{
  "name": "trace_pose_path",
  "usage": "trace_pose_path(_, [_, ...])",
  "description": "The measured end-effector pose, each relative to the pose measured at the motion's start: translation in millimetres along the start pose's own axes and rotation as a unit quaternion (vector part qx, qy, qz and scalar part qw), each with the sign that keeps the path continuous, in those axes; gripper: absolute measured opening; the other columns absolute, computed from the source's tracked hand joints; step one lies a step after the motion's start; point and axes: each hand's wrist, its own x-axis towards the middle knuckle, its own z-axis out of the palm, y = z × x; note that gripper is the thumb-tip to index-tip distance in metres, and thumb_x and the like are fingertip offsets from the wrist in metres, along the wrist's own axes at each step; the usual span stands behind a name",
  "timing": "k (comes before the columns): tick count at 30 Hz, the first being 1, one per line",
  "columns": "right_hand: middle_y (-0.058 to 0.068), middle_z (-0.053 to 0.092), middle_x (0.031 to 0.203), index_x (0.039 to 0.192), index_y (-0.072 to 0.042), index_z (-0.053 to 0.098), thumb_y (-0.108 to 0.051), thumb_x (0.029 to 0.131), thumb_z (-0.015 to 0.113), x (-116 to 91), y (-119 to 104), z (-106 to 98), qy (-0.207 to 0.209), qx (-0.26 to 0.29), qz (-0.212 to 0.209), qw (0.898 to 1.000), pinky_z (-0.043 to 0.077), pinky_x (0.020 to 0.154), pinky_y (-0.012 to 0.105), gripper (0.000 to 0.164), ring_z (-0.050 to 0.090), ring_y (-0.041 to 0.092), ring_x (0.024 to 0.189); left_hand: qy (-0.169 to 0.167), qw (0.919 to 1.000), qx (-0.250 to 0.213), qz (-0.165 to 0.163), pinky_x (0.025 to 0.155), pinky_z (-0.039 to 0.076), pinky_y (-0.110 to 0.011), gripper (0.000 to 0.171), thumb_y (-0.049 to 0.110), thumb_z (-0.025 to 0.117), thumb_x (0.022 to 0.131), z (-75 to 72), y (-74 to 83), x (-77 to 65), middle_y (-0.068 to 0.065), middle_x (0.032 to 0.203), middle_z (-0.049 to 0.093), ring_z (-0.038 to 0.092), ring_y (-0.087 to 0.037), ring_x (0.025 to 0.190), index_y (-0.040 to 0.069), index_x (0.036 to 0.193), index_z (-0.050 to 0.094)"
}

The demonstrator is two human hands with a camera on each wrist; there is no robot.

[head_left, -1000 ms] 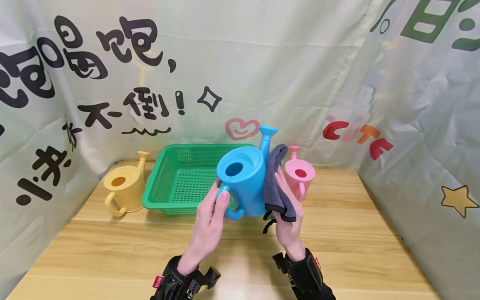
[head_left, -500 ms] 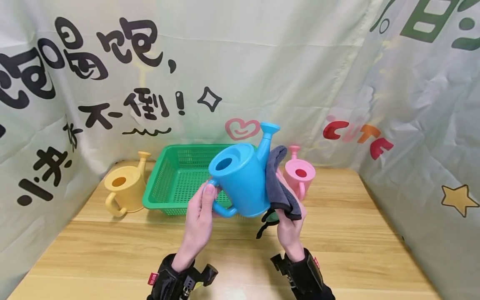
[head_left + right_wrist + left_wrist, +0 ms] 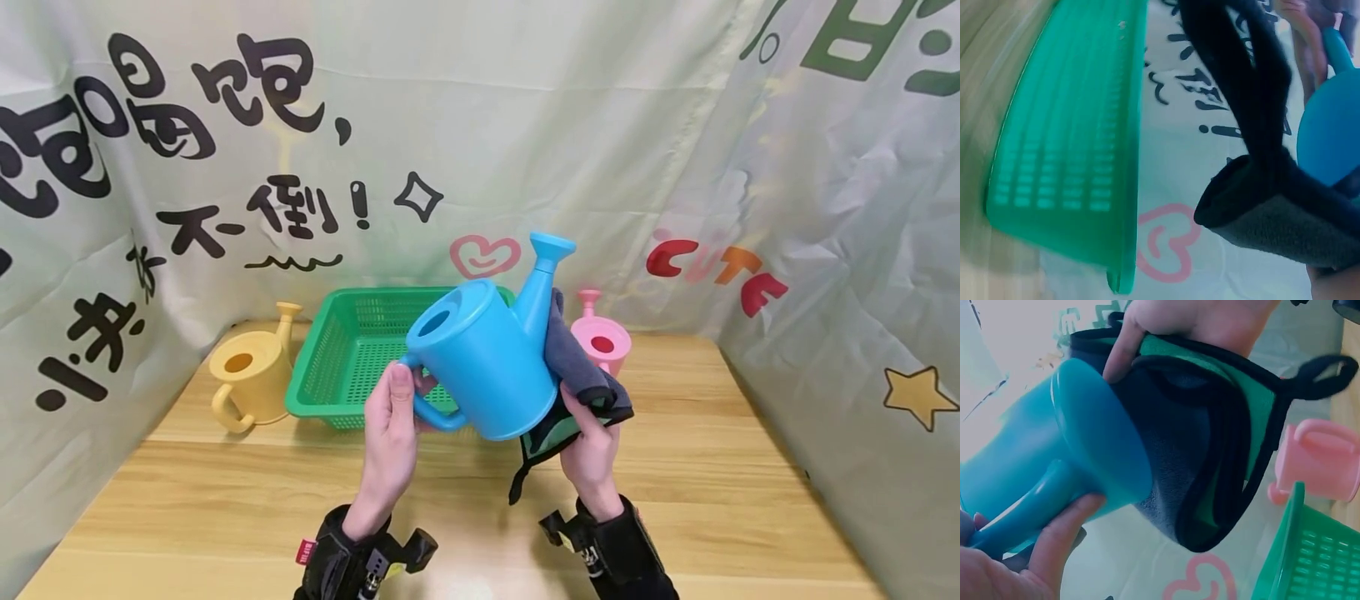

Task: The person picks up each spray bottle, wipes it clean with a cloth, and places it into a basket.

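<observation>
A blue watering can (image 3: pixel 487 367) is held up over the table, tilted so its top leans left. My left hand (image 3: pixel 392 429) grips its handle (image 3: pixel 1029 503), thumb on top. My right hand (image 3: pixel 592 446) holds a folded cloth (image 3: pixel 581 354), dark grey with green inside and black edging, against the can's right side by the base and spout. In the left wrist view, the cloth (image 3: pixel 1172 444) lies close against the can's base. A black hanging loop (image 3: pixel 1322 378) dangles from one corner of the cloth.
A green perforated basket (image 3: pixel 330 350) stands behind the can. To its left is a yellow watering can (image 3: pixel 258 392); a pink watering can (image 3: pixel 611 342) stands at the right, partly behind the cloth. A printed white curtain (image 3: pixel 570 150) encloses the wooden table (image 3: pixel 712 467).
The blue can has tilted further left and risen slightly with my left hand. My right hand and the cloth have shifted right and lower on the can, showing more of the cloth's green side.
</observation>
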Motion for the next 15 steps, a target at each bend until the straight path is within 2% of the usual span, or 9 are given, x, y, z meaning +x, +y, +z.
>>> trace_pose_path(3, [-0.002,0.062,0.128,0.129,-0.01,0.056,0.003,0.101,0.048,2.2,-4.0,-6.3,0.0,0.031,0.073,0.997,0.043,0.112,0.023,0.032,0.059,0.008,0.121,-0.016,0.9998,-0.006,-0.007,0.064,0.063,-0.04,0.048,0.029,0.026,0.113,-0.3,0.9,0.8,-0.006,0.092,0.055,0.072,-0.011,0.097,-0.01,0.091,0.042])
trace_pose_path(7, [-0.006,0.055,0.138,0.141,-0.014,0.043,-0.004,0.105,0.044,4.5,-9.4,-14.5,-0.009,0.032,0.154,0.988,0.04,0.114,0.022,0.038,0.055,0.006,0.126,-0.047,0.9985,-0.002,-0.028,0.066,0.063,-0.041,0.048,0.032,0.025,0.113,-0.1,0.5,2.3,-0.016,0.1,0.058,0.072,-0.018,0.104,-0.008,0.092,0.042])
trace_pose_path(12, [-0.009,0.047,0.149,0.153,-0.015,0.027,-0.008,0.107,0.04,6.9,-11.4,-19.5,-0.033,0.029,0.181,0.982,0.036,0.117,0.022,0.049,0.05,0.004,0.133,-0.078,0.9947,-0.009,-0.066,0.076,0.063,-0.045,0.048,0.036,0.026,0.112,2.3,-3.1,4.5,-0.029,0.118,0.058,0.067,-0.036,0.114,-0.006,0.102,0.047])
trace_pose_path(15, [-0.009,0.049,0.147,0.152,-0.016,0.03,-0.009,0.107,0.042,8.5,-11.2,-21.5,-0.03,0.041,0.184,0.982,0.038,0.116,0.023,0.047,0.052,0.004,0.131,-0.099,0.9913,-0.025,-0.084,0.081,0.062,-0.045,0.048,0.036,0.027,0.112,4.1,-5.9,5.8,-0.03,0.119,0.058,0.067,-0.032,0.11,-0.006,0.105,0.048])
